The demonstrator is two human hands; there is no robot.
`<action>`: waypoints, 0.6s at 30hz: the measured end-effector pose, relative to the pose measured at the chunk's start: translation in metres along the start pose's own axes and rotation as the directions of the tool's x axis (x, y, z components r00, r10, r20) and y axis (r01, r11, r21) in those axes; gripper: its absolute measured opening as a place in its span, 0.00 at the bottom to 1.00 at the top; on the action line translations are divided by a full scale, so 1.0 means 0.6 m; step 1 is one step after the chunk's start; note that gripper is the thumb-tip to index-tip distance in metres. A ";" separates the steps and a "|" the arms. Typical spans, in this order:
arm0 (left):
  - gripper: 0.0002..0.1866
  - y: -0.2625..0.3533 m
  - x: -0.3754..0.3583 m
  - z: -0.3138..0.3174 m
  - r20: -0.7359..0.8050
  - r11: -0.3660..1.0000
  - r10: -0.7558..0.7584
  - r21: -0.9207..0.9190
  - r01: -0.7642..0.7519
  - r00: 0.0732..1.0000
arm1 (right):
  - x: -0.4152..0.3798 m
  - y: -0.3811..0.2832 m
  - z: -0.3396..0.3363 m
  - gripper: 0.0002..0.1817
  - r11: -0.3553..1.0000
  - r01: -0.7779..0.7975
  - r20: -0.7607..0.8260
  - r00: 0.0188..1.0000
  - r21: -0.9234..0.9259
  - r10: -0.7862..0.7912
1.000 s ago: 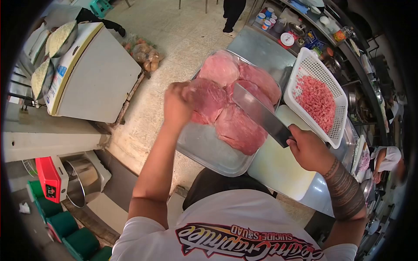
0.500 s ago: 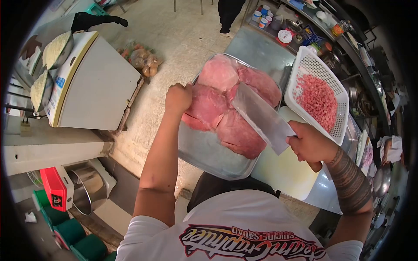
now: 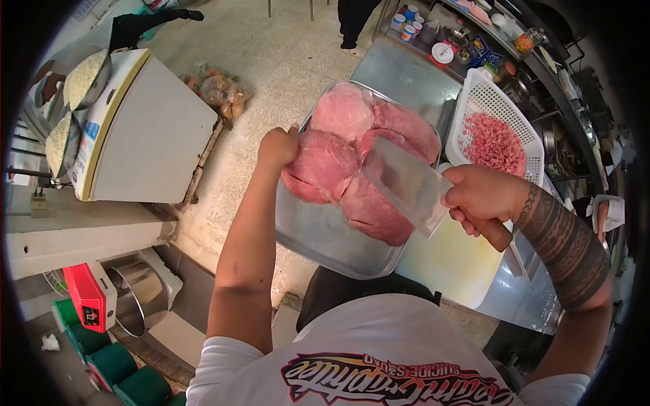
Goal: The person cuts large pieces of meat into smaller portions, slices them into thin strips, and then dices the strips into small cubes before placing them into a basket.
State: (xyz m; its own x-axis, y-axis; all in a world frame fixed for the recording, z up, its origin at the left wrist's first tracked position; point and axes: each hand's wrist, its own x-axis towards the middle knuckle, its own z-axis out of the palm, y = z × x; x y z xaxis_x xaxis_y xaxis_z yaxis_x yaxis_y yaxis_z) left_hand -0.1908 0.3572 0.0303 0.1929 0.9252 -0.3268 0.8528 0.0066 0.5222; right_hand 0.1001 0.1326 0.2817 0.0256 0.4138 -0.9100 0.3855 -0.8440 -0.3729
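Note:
My left hand (image 3: 278, 147) is closed at the left rim of a metal tray (image 3: 315, 233), with its fingertips partly hidden. Several large pieces of raw pink meat (image 3: 325, 162) fill the tray's upper and right parts. In my right hand (image 3: 477, 196) is a cleaver (image 3: 413, 186), gripped by its brown wooden handle. Its broad blade slants over the right side of the meat; whether it touches cannot be told. Under that hand lies a pale cutting board (image 3: 450, 260), just right of the tray.
A white plastic basket (image 3: 531, 128) of ground meat (image 3: 493, 145) stands to the right. Beyond it are shelves with a dial scale (image 3: 443, 53) and jars. A white freezer (image 3: 149, 132) is at left, with bagged produce (image 3: 223, 91) on the floor. A person's legs (image 3: 355, 24) show at the top.
My right hand has shifted slightly right and upward, with the forearm swung outward. The cleaver has turned, and its blade face shows wider. My left hand stays at the tray rim.

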 end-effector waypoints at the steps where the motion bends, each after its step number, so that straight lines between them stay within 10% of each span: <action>1: 0.38 -0.001 -0.001 0.003 -0.006 1.000 0.002 -0.008 -0.002 1.000 | -0.001 -0.007 0.002 0.06 1.000 -0.009 -0.002 1.000 0.006 0.009; 6: 0.26 0.003 -0.028 0.008 -0.228 0.975 0.214 -0.003 -0.220 0.950 | -0.033 -0.038 0.015 0.07 0.998 -0.012 -0.013 1.000 -0.065 0.011; 7: 0.23 0.013 -0.049 0.005 -0.304 0.952 0.299 0.024 -0.306 0.905 | -0.053 -0.053 0.017 0.08 0.951 0.046 -0.033 0.998 -0.307 -0.059; 10: 0.17 0.060 -0.127 -0.010 -0.559 0.794 0.474 -0.064 -0.605 0.681 | -0.072 -0.034 0.010 0.11 0.353 0.296 0.092 0.864 -0.887 -0.494; 15: 0.17 0.125 -0.248 -0.037 -0.628 0.425 0.635 -0.202 -0.882 0.450 | -0.063 -0.063 0.014 0.10 -0.233 0.028 0.181 0.721 -0.972 -0.669; 18: 0.20 0.156 -0.306 -0.004 -0.422 0.530 0.676 -0.290 -0.797 0.604 | -0.022 -0.087 -0.011 0.10 -0.426 -0.002 0.325 0.643 -0.905 -0.694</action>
State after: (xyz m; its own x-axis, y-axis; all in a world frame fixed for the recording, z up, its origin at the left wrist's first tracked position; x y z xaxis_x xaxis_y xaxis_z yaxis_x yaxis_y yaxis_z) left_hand -0.1476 0.1889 0.1407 0.4886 0.7231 0.4883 0.1578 -0.6236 0.7656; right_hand 0.0858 0.1733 0.3146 -0.5509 0.7404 -0.3852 0.6704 0.6675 0.3242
